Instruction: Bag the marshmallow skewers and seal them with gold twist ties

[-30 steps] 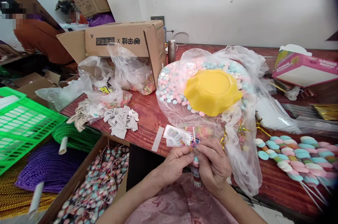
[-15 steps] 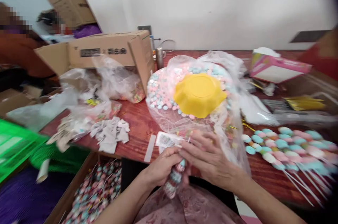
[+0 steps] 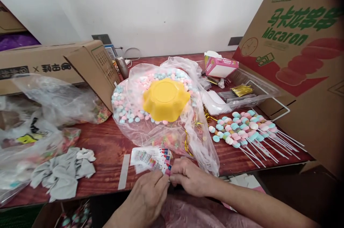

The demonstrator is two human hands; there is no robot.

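Both hands meet at the table's front edge, right by a small stack of printed clear plastic bags (image 3: 146, 158). My left hand (image 3: 147, 195) has its fingers closed at the bags' near corner, where a pink and blue printed edge shows. From the right, my right hand (image 3: 189, 177) pinches at that same corner, its fingertips nearly touching the left ones. How many bags lie between the fingers is hidden. Behind the stack, a large clear plastic bag (image 3: 129, 127) of pink, white and blue candies carries an upturned yellow bowl (image 3: 166, 99).
Candy skewers (image 3: 244, 129) on white sticks lie at right, near a plastic tray (image 3: 258, 91) with gold ties and a big Macaron carton (image 3: 301, 41). Grey cloths (image 3: 63, 174), plastic bags and an open carton (image 3: 91, 66) occupy the left. A tape strip (image 3: 124, 171) sits on the table.
The wrapped candy skewer that was in my hands is out of sight. My hands have come down to the printed bags' corner. The view has turned right, showing the Macaron carton.
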